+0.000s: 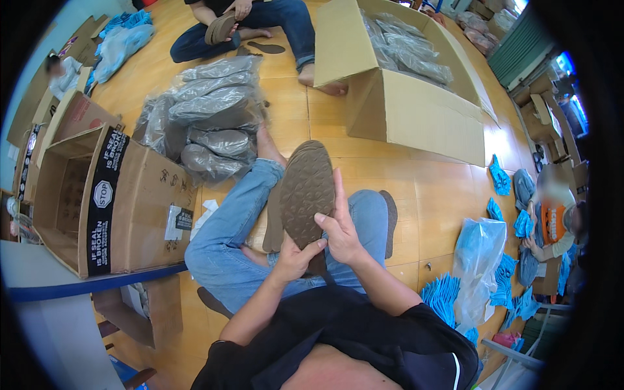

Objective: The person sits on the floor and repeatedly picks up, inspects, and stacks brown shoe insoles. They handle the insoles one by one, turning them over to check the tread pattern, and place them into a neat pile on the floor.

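Observation:
A stack of brown shoe insoles [305,188], the top one covered in a raised oval pattern, is held upright over my lap. My left hand [294,261] grips its lower end, fingers mostly hidden behind. Along the stack's right edge lies my right hand [341,237], its thumb pressed on the top face and its other fingers partly hidden. More brown insoles [273,224] rest by my crossed legs, just left of the held stack. Another insole [391,221] shows beyond my right knee, and a dark one [213,302] lies beside my left thigh.
Clear plastic bags of insoles [218,107] are piled ahead on the left, near an open cardboard box [143,195]. A large open carton [422,120] holds more bags. Across from me, a seated person's hand [240,9] is near insoles. Blue packets [442,296] lie at right.

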`<state>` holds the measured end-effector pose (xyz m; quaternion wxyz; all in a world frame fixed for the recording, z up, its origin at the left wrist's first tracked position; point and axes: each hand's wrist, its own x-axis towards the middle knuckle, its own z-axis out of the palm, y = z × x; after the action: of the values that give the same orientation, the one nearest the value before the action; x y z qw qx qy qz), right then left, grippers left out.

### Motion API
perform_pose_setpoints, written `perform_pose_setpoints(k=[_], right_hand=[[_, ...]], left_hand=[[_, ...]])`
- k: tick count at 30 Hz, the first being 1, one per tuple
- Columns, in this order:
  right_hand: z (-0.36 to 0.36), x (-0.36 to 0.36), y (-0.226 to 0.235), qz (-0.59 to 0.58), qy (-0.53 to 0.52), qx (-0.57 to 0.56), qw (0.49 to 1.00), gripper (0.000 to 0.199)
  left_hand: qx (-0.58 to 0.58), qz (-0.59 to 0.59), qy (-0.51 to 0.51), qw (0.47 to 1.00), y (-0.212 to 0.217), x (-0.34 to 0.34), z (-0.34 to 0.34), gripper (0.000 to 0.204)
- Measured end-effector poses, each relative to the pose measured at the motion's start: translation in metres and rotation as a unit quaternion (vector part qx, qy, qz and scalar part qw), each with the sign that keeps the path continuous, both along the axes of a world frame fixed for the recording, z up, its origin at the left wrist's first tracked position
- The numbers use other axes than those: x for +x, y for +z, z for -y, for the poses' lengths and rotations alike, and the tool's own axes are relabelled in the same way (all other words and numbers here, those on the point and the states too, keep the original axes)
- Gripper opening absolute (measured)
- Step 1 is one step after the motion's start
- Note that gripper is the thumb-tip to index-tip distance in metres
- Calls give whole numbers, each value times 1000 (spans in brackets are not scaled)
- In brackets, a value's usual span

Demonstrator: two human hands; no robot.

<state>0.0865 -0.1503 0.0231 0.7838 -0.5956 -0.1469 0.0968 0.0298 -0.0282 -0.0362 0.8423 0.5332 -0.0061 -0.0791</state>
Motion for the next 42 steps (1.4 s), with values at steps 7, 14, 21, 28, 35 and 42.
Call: perform_pose_setpoints(k=[7, 14, 21, 28, 35, 42], right_hand=[[8, 1, 8, 56, -51, -62, 995, 117], [10, -11, 19, -6, 38, -83, 996, 98], [11, -15, 22, 51, 48, -69, 995, 99], [15, -15, 16, 55, 100, -63, 991, 101], [14, -18, 23, -5, 132, -154, 979, 99], [13, -17, 27, 51, 103, -168, 979, 102]], left_hand=[[300, 148, 53, 941, 4, -9, -27, 65], [51, 1, -106, 993, 27, -33, -33, 83], [141, -5, -197, 970, 39, -27, -44, 109], [188, 0, -189, 964, 55, -29, -30, 116], [100, -23, -124, 987, 55, -31, -25, 116], [131, -41, -163, 977, 66, -26, -24, 122]])
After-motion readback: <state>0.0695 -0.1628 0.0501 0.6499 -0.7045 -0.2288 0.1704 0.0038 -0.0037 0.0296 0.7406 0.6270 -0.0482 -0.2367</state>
